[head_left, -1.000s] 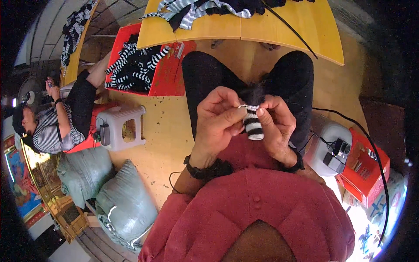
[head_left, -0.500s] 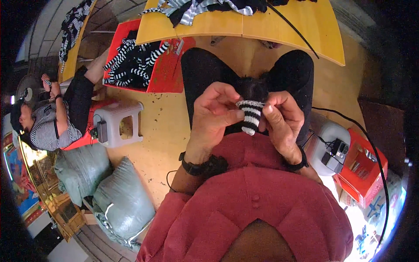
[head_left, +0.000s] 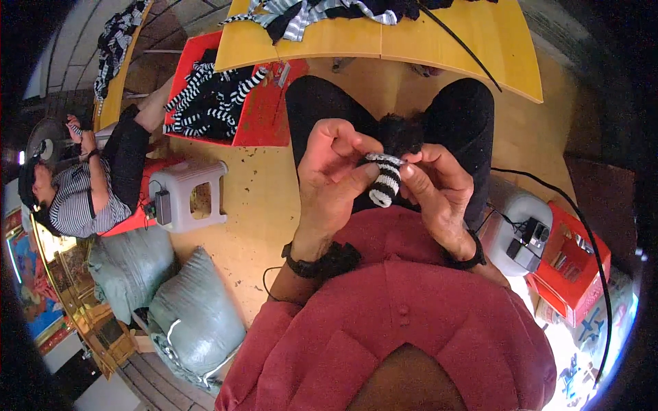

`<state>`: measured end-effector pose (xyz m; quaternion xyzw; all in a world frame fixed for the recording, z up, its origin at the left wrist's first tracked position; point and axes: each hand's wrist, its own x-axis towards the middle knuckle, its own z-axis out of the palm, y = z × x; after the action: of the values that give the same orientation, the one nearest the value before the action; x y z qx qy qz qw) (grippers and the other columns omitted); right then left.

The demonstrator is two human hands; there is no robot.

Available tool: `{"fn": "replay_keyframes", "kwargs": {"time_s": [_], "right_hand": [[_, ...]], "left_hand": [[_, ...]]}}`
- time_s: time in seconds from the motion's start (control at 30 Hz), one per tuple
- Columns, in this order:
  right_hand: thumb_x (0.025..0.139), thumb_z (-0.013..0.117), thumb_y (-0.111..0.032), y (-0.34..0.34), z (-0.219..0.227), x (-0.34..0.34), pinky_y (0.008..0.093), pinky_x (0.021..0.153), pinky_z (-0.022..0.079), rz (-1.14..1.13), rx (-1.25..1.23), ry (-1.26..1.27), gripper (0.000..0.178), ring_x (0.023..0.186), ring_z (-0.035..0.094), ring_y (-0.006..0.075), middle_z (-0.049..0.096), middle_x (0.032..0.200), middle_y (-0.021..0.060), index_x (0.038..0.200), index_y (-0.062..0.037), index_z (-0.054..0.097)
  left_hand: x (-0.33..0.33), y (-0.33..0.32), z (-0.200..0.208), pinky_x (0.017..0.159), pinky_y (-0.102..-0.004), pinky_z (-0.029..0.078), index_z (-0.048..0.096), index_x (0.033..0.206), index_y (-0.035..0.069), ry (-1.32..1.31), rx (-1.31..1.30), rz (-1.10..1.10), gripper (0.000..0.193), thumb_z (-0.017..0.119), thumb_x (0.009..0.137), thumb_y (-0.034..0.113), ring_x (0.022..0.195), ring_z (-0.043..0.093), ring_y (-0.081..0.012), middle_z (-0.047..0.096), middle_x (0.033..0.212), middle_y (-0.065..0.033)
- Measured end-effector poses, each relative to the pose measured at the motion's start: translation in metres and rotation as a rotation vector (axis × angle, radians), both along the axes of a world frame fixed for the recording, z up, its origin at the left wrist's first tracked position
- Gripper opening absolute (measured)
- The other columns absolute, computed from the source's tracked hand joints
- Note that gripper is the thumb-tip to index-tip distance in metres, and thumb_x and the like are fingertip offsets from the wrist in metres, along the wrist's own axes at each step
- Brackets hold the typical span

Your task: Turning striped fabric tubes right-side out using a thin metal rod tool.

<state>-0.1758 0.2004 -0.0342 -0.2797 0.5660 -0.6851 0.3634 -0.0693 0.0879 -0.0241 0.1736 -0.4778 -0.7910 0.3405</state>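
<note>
Above my lap, both hands pinch the upper edge of a small black-and-white striped knitted piece. It hangs like a short tube with a rounded white end toward me; I cannot tell what garment it is. My left hand grips its left edge between thumb and fingers. At the right edge, the thumb and index finger of my right hand are closed on the same knit. Just beyond it shows a dark fuzzy mass between my knees; whether it joins the knit is unclear.
A yellow table bearing striped knits stands ahead. Left of my knees, a red box holds several striped knits. Further left, a person sits near a pale stool and stuffed sacks. A black cable curves down the right.
The knit has tilted, its lower end swinging slightly left and up. My left hand has shifted a little upward, and both hands still pinch the edge.
</note>
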Motion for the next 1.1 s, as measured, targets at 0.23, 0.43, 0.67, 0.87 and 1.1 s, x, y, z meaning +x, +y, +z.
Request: {"fn": "replay_keyframes", "kwargs": {"time_s": [0.23,0.43,0.67,0.87,1.1], "right_hand": [[0.087,0.054,-0.004,-0.007,-0.015,-0.006,0.0168,0.052,0.038,-0.128,-0.098,0.110,0.006,0.061,0.045,0.0026,0.054,0.077,-0.0008,0.092,-0.0024,0.052],[0.089,0.051,-0.006,0.002,0.008,-0.008,0.0185,0.043,0.036,0.019,-0.078,-0.233,0.006,0.050,0.045,0.0058,0.052,0.073,0.0016,0.093,-0.0030,0.048],[0.090,0.048,-0.006,0.007,0.007,-0.005,0.0194,0.035,0.030,0.184,-0.104,-0.451,0.005,0.041,0.040,0.0051,0.047,0.064,0.0006,0.090,-0.0052,0.044],[0.089,0.050,-0.003,-0.003,-0.006,0.000,0.0163,0.050,0.034,-0.040,-0.102,-0.228,0.005,0.059,0.041,0.0024,0.048,0.072,-0.0038,0.094,-0.0031,0.048],[0.088,0.052,-0.003,-0.003,-0.002,-0.003,0.0163,0.063,0.037,-0.088,-0.064,-0.059,0.005,0.070,0.045,0.0029,0.051,0.079,-0.0025,0.092,-0.0013,0.051]], "left_hand": [[-0.004,-0.002,-0.002,0.075,-0.0249,0.044,0.040,0.103,0.005,0.014,0.098,-0.176,0.040,0.063,0.073,-0.009,0.081,0.055,-0.0115,0.056,0.086,-0.0079],[-0.005,0.009,-0.007,0.076,-0.0243,0.044,0.041,0.099,0.003,-0.162,-0.161,0.081,0.039,0.061,0.071,-0.014,0.080,0.057,-0.0128,0.058,0.085,-0.0086],[-0.003,0.005,-0.010,0.077,-0.0274,0.046,0.039,0.094,0.005,-0.055,-0.185,0.050,0.036,0.061,0.071,-0.014,0.080,0.059,-0.0162,0.059,0.083,-0.0120],[-0.007,0.002,-0.001,0.074,-0.0257,0.044,0.036,0.098,0.009,0.113,0.235,-0.091,0.041,0.063,0.072,-0.008,0.078,0.055,-0.0143,0.057,0.083,-0.0101],[-0.004,-0.001,-0.002,0.073,-0.0238,0.041,0.038,0.097,0.007,0.148,0.312,-0.320,0.043,0.068,0.067,-0.005,0.077,0.051,-0.0117,0.052,0.081,-0.0053]]}}
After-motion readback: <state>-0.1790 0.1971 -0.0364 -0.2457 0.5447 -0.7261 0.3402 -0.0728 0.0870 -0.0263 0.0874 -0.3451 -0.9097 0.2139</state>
